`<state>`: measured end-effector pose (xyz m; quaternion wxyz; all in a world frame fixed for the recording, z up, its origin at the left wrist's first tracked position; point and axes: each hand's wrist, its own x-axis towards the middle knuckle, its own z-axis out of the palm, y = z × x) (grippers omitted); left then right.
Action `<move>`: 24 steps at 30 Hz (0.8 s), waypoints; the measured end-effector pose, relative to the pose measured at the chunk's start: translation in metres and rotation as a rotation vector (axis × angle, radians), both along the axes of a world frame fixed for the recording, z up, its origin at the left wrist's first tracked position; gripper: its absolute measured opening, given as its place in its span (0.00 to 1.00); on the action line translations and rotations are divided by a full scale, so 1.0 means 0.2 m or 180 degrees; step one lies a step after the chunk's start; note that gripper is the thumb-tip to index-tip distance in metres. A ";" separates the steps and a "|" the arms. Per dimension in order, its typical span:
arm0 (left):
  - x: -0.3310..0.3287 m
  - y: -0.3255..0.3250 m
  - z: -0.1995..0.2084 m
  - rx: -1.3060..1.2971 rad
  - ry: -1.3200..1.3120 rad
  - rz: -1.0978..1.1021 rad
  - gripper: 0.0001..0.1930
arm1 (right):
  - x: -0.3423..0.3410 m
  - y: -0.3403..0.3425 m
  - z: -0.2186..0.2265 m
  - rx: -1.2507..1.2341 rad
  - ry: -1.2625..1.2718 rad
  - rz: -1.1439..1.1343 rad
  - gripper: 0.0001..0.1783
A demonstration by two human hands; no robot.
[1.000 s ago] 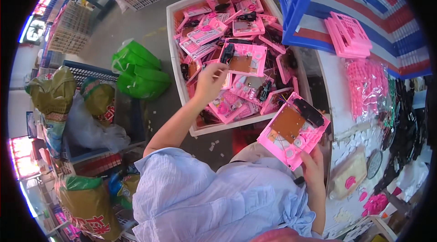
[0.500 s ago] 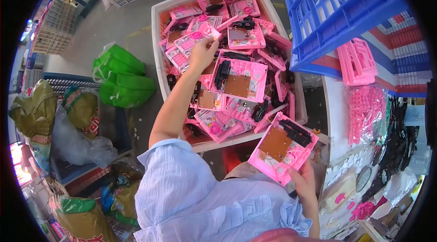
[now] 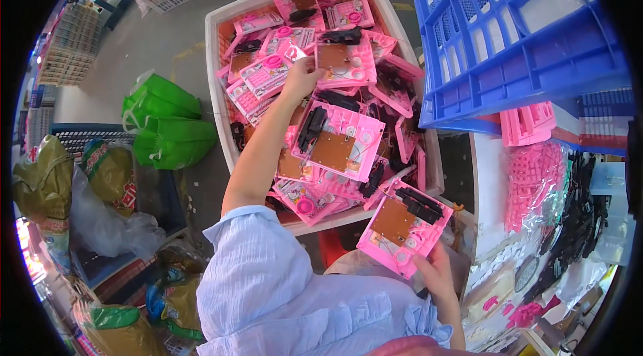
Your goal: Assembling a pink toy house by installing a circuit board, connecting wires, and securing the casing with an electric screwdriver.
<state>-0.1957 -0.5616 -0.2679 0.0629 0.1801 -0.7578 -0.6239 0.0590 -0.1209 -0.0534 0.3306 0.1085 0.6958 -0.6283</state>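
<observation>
My left hand reaches into a large white-rimmed bin heaped with pink plastic toy housings. Its fingers are closed on the lower left corner of one open-backed housing, which has a brown circuit board and a black part along its top. Just left of that hand lies a housing face up, with a pink dial. Near my body, my right hand grips the lower right corner of another open-backed housing. Thin wires, a brown board and a black compartment show inside it. The right fingers under it are hidden.
Blue plastic crates rise at the right, above stacked pink frames and a bagged bundle of pink parts. Green bags stand left of the bin. Brown-gold sacks and clear plastic sit at the far left.
My left hand has shifted from the dial-faced housing to the open-backed one on its right and closed on its corner; that housing has tilted. My right hand still holds its housing. The view has shifted slightly.
</observation>
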 end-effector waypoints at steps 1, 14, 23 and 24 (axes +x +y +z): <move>0.03 0.02 0.04 0.0005 0.0106 0.0098 0.27 | -0.02 0.01 -0.05 -0.0039 0.0099 0.0046 0.33; 0.86 0.14 1.05 0.0443 0.0657 -0.0001 0.26 | -0.50 -0.23 -0.45 0.1892 0.2204 0.0892 0.31; 1.29 0.75 1.20 0.1321 0.0630 -0.1388 0.28 | -0.04 -0.05 0.32 0.0071 0.2315 -0.0724 0.12; 1.31 0.85 1.21 0.1368 0.0614 -0.1574 0.28 | 0.02 0.00 0.38 0.0220 0.2497 -0.0670 0.15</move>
